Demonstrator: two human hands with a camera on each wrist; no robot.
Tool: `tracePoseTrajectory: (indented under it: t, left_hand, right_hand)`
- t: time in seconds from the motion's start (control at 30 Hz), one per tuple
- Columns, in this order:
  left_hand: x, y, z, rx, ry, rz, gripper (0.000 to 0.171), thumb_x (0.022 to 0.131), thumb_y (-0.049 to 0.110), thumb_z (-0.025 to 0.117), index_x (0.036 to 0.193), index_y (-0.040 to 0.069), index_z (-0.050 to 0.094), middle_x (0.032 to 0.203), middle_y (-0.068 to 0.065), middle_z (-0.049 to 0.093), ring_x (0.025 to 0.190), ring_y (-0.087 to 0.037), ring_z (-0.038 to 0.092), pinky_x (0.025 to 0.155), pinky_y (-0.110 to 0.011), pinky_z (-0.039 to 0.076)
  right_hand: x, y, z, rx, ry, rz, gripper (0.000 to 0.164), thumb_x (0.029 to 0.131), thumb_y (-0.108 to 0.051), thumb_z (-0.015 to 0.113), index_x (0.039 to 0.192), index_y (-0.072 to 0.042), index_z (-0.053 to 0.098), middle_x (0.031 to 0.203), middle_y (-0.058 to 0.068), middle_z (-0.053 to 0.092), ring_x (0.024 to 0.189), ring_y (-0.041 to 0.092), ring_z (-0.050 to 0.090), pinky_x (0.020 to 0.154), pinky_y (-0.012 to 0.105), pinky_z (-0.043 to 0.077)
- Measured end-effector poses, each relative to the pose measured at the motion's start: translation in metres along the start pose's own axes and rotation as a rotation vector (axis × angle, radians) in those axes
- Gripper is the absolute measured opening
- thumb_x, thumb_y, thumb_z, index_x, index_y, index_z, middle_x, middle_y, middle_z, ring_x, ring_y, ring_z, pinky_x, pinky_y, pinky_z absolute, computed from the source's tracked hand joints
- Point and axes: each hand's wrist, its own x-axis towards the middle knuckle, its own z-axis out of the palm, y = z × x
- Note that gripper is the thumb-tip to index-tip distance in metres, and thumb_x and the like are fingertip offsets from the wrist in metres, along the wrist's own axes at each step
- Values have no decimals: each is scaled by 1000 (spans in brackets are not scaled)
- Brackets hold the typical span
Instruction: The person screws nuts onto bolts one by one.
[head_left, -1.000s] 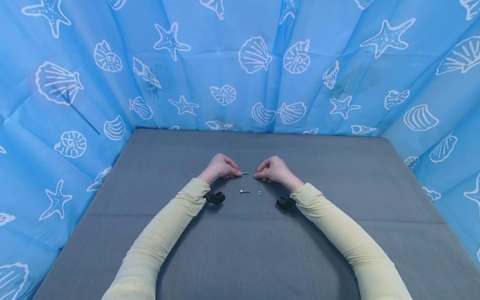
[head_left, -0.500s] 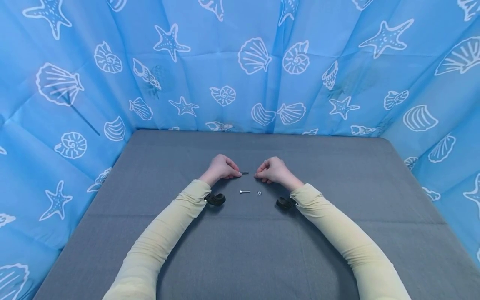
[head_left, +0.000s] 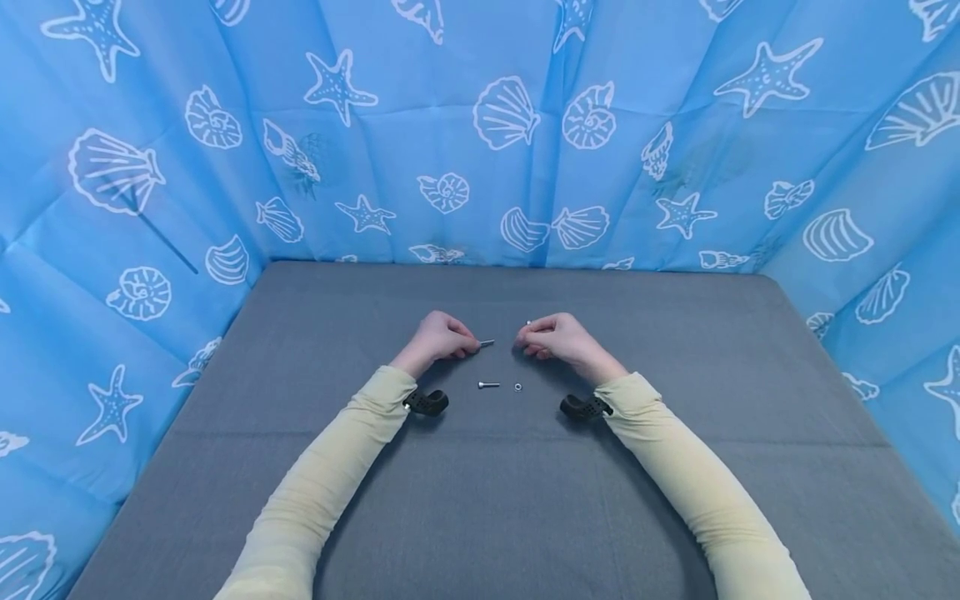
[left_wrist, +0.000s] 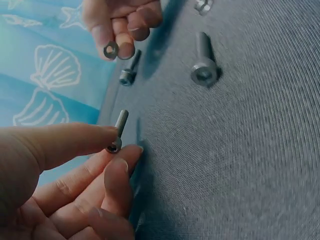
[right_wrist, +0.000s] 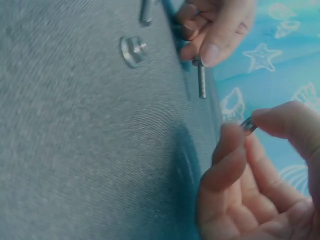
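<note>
Between thumb and fingers, my left hand [head_left: 439, 335] pinches a small socket-head bolt [left_wrist: 120, 125] near its head. The bolt's threaded end points toward my right hand [head_left: 557, 340]. That right hand pinches a small metal nut [right_wrist: 248, 126] between thumb and forefinger, a short gap away from the bolt. On the grey cloth nearer to me lie another socket-head bolt [head_left: 489, 385] and, to its right, a flanged nut [right_wrist: 133, 51]. A further bolt [left_wrist: 129, 72], with what looks like a nut on it, lies beyond the hands; in the head view my right hand mostly hides it.
The grey cloth-covered table [head_left: 480, 500] extends around both hands. A blue curtain [head_left: 420, 125] with shell and starfish prints hangs behind it and at both sides. Black wrist camera mounts [head_left: 429, 403] stick out below each sleeve.
My right hand has drawn back slightly to the right with the nut, widening the gap. The bolt in my left hand has tilted a little, its threaded end now higher.
</note>
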Motion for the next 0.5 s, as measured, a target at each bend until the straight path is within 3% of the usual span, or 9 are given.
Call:
tracePoseTrajectory:
  t: [0.17,0.3,0.5]
  left_hand:
    - [-1,0,0,-128,-41,24,14,82,20,78,90,9,76,80,-2,72,68,-14,64,58,-27,49]
    - [-4,5,3,-209,-60,86,18,83,22,77,95,9,75,84,-3,71,70,-15,64,61,-30,48]
    - [-13,14,7,-300,-75,152,20,84,23,76,98,8,73,89,-3,73,84,-30,66,75,-45,50]
  right_hand:
    - [-3,2,-3,251,-30,-17,34,93,-13,64,118,11,59,95,7,70,82,11,65,72,23,54]
    - [-7,2,-2,447,-49,-36,20,95,-6,60,111,6,61,93,6,71,84,13,66,71,22,54]
    - [-14,0,0,570,-67,-72,10,95,-5,59,103,0,64,92,6,71,80,11,64,71,22,53]
